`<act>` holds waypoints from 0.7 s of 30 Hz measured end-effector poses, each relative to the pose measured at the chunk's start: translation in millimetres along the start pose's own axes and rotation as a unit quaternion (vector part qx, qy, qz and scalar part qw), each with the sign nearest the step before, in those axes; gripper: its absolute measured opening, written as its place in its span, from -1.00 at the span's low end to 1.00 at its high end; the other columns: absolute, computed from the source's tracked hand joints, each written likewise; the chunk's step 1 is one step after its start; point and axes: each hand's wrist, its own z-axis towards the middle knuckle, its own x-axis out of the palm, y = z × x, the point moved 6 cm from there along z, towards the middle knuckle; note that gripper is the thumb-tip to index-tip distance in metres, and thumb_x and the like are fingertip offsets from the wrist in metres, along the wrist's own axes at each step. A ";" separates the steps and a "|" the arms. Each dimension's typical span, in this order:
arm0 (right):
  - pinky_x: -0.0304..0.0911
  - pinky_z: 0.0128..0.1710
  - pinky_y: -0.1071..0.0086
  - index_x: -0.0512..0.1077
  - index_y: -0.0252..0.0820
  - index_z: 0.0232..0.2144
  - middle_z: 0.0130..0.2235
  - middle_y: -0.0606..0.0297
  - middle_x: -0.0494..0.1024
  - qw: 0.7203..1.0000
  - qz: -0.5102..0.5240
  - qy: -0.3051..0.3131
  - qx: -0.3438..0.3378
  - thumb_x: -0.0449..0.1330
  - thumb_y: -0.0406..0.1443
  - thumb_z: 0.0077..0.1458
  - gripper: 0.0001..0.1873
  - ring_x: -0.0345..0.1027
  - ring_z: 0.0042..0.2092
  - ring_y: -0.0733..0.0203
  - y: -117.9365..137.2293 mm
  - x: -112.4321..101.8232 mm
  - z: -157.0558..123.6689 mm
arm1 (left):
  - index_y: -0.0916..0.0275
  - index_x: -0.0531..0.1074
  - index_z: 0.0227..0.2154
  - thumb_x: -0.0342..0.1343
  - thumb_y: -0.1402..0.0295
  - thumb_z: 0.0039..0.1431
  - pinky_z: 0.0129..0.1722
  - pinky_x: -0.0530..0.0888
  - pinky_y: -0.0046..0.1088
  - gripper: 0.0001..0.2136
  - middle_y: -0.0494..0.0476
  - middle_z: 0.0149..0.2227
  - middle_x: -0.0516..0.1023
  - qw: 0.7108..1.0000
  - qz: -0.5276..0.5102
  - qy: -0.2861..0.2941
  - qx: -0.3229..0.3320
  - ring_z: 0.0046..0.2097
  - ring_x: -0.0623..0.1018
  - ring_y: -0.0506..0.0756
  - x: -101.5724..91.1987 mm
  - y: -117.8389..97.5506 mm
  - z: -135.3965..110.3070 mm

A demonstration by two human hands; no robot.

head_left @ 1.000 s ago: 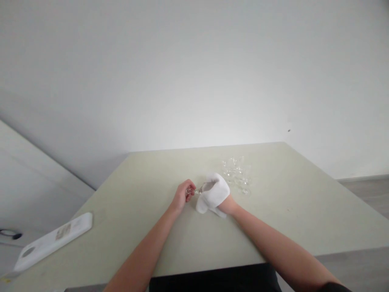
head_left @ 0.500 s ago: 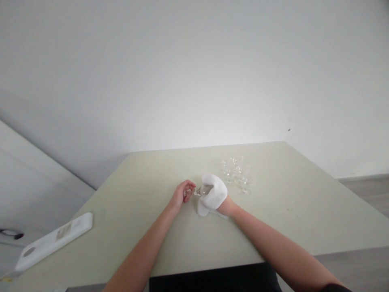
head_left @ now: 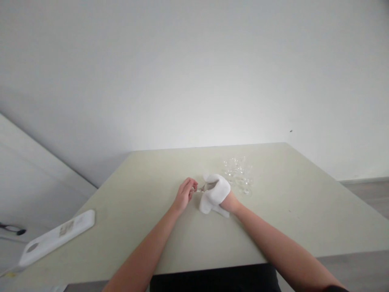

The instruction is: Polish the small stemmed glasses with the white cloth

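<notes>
white flat device lying at the worktop left edge | left hand pinching the stem of a small glass held just above mid-worktop | right hand gripping a white cloth around its bowl | clear glasses standing just beyond

We are seeing a plain white cloth, clear colourless glasses and a pale, unpatterned yellow-green table. At its edge a white flat device is showing a small grey label, and the wall is looking plain white-grey.
</notes>
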 end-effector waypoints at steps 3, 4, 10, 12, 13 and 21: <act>0.31 0.20 -0.05 0.52 -0.13 -0.01 0.07 0.08 0.60 0.992 0.059 -0.020 0.113 0.23 0.05 0.13 -0.50 0.47 0.12 -0.08 -11.7 -1.9 -2.2 | 0.23 0.46 -0.31 0.12 -0.03 0.19 -0.46 0.30 -0.46 -0.63 0.10 -0.37 0.47 0.981 0.083 0.002 0.178 -0.47 0.34 -0.01 -0.3 -26.3 -10.6; 0.31 0.20 -0.05 0.53 -0.12 -0.04 0.08 0.10 0.60 0.990 0.067 -0.016 0.127 0.20 0.06 0.16 -0.51 0.47 0.12 -0.08 -14.0 -2.0 -3.2 | 0.23 0.46 -0.37 0.10 -0.03 0.20 -0.42 0.32 -0.44 -0.63 0.11 -0.39 0.46 0.975 0.097 0.005 0.200 -0.43 0.36 0.01 0.4 -29.6 -12.2; 0.12 0.32 -0.08 0.47 -0.18 0.07 0.05 0.06 0.60 0.999 -0.021 0.022 -0.019 0.43 -0.11 -0.07 -0.35 0.45 0.11 -0.16 -3.9 1.0 -2.7 | 0.21 0.35 -0.54 -0.06 -0.09 0.23 -0.66 0.06 -0.50 -0.53 -0.02 -0.64 0.31 0.996 -0.019 -0.001 -0.082 -0.68 0.16 -0.05 2.7 9.7 3.9; 0.13 0.31 -0.04 0.40 -0.20 0.15 0.08 0.05 0.57 0.999 -0.028 0.010 -0.039 0.43 -0.13 -0.08 -0.26 0.44 0.12 -0.13 -0.3 1.1 -1.1 | 0.22 0.37 -0.52 -0.06 -0.12 0.21 -0.68 0.02 -0.51 -0.51 -0.02 -0.64 0.32 0.993 -0.050 0.004 -0.108 -0.70 0.13 -0.07 5.6 13.6 4.3; 0.18 0.28 -0.03 0.38 -0.21 0.16 0.07 0.06 0.57 0.999 -0.023 0.004 -0.036 0.42 -0.12 -0.06 -0.25 0.46 0.10 -0.11 0.6 0.6 0.2 | 0.23 0.40 -0.48 -0.05 -0.13 0.21 -0.67 0.04 -0.51 -0.52 -0.02 -0.61 0.35 0.995 -0.052 0.001 -0.086 -0.69 0.14 -0.08 5.5 10.4 3.7; 0.33 0.16 -0.02 0.51 -0.18 -0.04 -0.06 0.06 0.63 0.999 0.031 -0.005 0.024 0.22 0.03 0.14 -0.51 0.52 -0.01 -0.08 3.6 -4.5 3.1 | 0.24 0.49 -0.40 0.16 0.02 0.18 -0.53 0.18 -0.49 -0.66 0.02 -0.53 0.39 0.997 0.027 -0.011 0.076 -0.54 0.27 -0.03 -1.0 -17.7 -6.3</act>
